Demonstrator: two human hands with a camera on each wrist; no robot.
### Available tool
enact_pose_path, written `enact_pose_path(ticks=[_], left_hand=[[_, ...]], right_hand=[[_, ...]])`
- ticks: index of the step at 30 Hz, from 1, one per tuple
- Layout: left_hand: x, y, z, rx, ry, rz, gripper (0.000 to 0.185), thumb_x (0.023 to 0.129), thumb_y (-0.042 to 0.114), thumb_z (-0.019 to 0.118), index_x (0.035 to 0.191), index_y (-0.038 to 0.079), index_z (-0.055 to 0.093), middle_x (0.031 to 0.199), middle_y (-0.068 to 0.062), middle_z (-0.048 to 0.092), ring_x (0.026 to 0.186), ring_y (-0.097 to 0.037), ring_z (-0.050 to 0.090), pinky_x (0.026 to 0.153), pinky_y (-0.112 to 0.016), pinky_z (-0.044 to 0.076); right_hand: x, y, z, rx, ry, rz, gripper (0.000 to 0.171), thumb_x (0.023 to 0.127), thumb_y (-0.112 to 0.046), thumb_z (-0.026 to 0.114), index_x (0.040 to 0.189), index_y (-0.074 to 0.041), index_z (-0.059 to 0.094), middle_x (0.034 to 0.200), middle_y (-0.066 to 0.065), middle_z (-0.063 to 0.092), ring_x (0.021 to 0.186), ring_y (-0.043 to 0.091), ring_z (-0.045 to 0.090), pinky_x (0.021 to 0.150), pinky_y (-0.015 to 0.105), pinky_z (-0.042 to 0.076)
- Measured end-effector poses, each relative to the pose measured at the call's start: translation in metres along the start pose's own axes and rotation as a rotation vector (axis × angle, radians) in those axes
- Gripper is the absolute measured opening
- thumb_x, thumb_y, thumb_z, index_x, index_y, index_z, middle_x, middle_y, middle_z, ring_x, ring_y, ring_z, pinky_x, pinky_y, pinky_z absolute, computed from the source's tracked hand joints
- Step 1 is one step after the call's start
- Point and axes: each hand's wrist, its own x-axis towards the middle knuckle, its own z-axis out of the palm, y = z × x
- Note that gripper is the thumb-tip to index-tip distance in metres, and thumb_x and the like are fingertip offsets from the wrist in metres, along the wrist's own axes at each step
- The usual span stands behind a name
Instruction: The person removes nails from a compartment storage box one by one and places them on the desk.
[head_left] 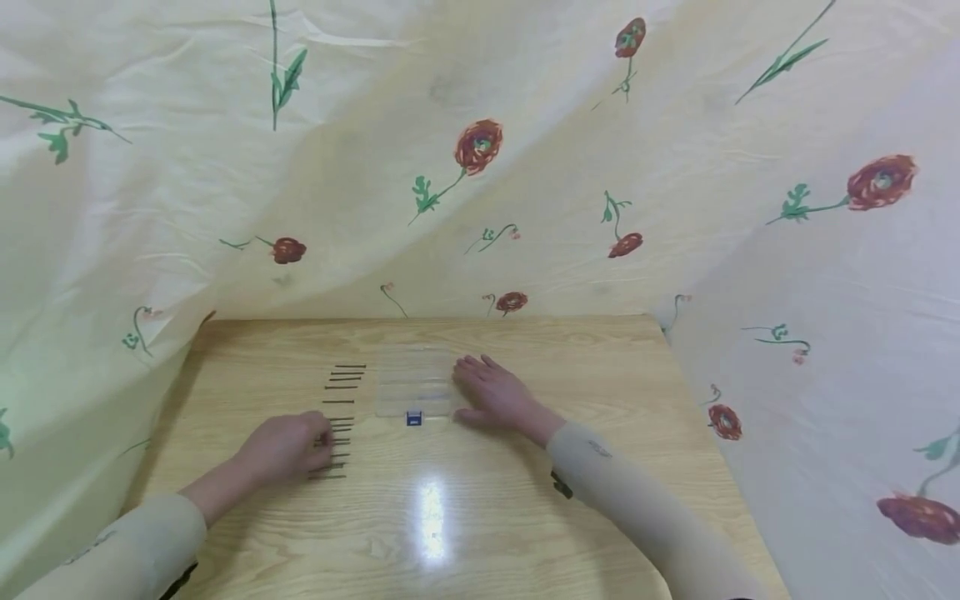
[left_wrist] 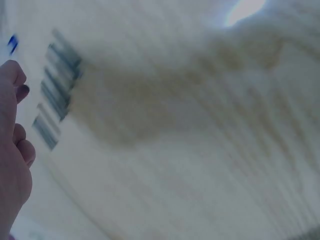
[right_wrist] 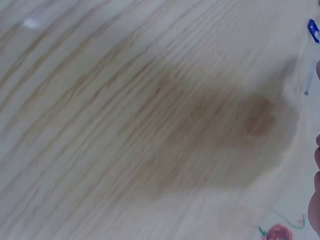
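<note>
A pale wooden table (head_left: 525,500) fills the view under a cream flowered cloth backdrop (head_left: 480,167). At its middle lies a clear plastic compartment box (head_left: 414,383) with a small blue latch (head_left: 414,418). The right hand (head_left: 498,396) lies flat just right of the box, fingers straight, steadying it. Left of the box runs a column of thin dark rods (head_left: 341,400). The left hand (head_left: 288,446) curls over the nearest rods; whether it pinches one I cannot tell. Lifting a single rod cleanly, without scattering its neighbours, looks like the care needed.
</note>
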Motion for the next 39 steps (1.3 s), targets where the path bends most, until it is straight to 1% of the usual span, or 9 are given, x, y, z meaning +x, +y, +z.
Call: enact_pose_path(ticks=[4, 7, 11, 14, 18, 22, 27, 32, 39], left_hand=[[0.009, -0.009, -0.020, 0.040, 0.076, -0.044, 0.013, 0.087, 0.017, 0.082, 0.092, 0.015, 0.070, 0.082, 0.007, 0.065, 0.056, 0.000, 0.041, 0.049, -0.023, 0.040], [0.012, -0.017, -0.032, 0.073, 0.184, -0.053, 0.014, 0.087, 0.015, 0.082, 0.095, 0.011, 0.070, 0.084, 0.001, 0.067, 0.055, -0.004, 0.042, 0.046, -0.026, 0.039], [0.011, -0.026, -0.042, 0.120, 0.327, -0.065, 0.018, 0.086, 0.016, 0.084, 0.097, 0.009, 0.072, 0.092, -0.007, 0.072, 0.058, -0.016, 0.058, 0.045, -0.034, 0.046], [0.007, -0.031, -0.045, 0.143, 0.361, -0.112, 0.026, 0.085, 0.019, 0.085, 0.104, 0.007, 0.072, 0.097, -0.010, 0.072, 0.069, -0.026, 0.067, 0.049, -0.041, 0.051], [-0.002, -0.037, -0.040, 0.162, 0.382, -0.161, 0.034, 0.086, 0.021, 0.085, 0.113, 0.004, 0.073, 0.090, -0.011, 0.064, 0.068, -0.027, 0.059, 0.051, -0.043, 0.049], [-0.010, -0.040, -0.030, 0.138, 0.393, -0.192, 0.038, 0.088, 0.020, 0.085, 0.119, 0.003, 0.072, 0.089, -0.011, 0.060, 0.064, -0.023, 0.051, 0.051, -0.041, 0.045], [-0.009, -0.039, -0.020, 0.115, 0.342, -0.191, 0.042, 0.089, 0.023, 0.085, 0.124, 0.003, 0.070, 0.095, -0.013, 0.063, 0.065, -0.021, 0.052, 0.054, -0.039, 0.048], [0.007, -0.034, -0.015, 0.121, 0.289, -0.163, 0.042, 0.091, 0.027, 0.084, 0.124, 0.003, 0.071, 0.098, -0.012, 0.063, 0.075, -0.025, 0.059, 0.062, -0.044, 0.054], [0.047, -0.021, -0.005, 0.103, 0.240, -0.098, 0.044, 0.095, 0.032, 0.082, 0.127, 0.004, 0.071, 0.098, -0.008, 0.062, 0.077, -0.022, 0.056, 0.065, -0.042, 0.051]], right_hand=[[-0.017, 0.011, -0.012, -0.002, 0.051, 0.029, 0.084, 0.100, -0.054, 0.069, 0.158, 0.002, 0.045, 0.165, 0.020, 0.043, 0.156, 0.034, 0.038, 0.131, 0.049, 0.021], [-0.032, 0.020, -0.020, 0.034, 0.085, 0.077, 0.085, 0.099, -0.052, 0.072, 0.158, 0.003, 0.045, 0.165, 0.020, 0.044, 0.156, 0.034, 0.038, 0.131, 0.049, 0.021], [-0.054, 0.029, -0.031, 0.105, 0.107, 0.162, 0.086, 0.098, -0.050, 0.074, 0.159, 0.004, 0.043, 0.166, 0.020, 0.042, 0.156, 0.035, 0.037, 0.131, 0.051, 0.020], [-0.071, 0.032, -0.039, 0.155, 0.121, 0.229, 0.087, 0.098, -0.048, 0.075, 0.159, 0.004, 0.042, 0.166, 0.020, 0.042, 0.156, 0.037, 0.036, 0.131, 0.053, 0.019], [-0.091, 0.035, -0.047, 0.209, 0.153, 0.302, 0.084, 0.099, -0.045, 0.074, 0.161, 0.002, 0.041, 0.166, 0.021, 0.042, 0.156, 0.038, 0.036, 0.131, 0.054, 0.018], [-0.100, 0.037, -0.050, 0.240, 0.177, 0.328, 0.082, 0.101, -0.046, 0.072, 0.161, 0.001, 0.041, 0.166, 0.021, 0.042, 0.157, 0.038, 0.035, 0.131, 0.056, 0.018], [-0.101, 0.034, -0.048, 0.255, 0.186, 0.321, 0.082, 0.101, -0.047, 0.072, 0.161, 0.000, 0.042, 0.166, 0.019, 0.042, 0.156, 0.037, 0.036, 0.131, 0.055, 0.018], [-0.086, 0.022, -0.043, 0.254, 0.173, 0.287, 0.083, 0.100, -0.044, 0.074, 0.160, 0.002, 0.042, 0.166, 0.020, 0.042, 0.156, 0.038, 0.037, 0.131, 0.054, 0.019], [-0.049, -0.001, -0.032, 0.257, 0.108, 0.207, 0.085, 0.099, -0.047, 0.073, 0.161, 0.002, 0.041, 0.168, 0.018, 0.039, 0.157, 0.035, 0.035, 0.131, 0.052, 0.017]])
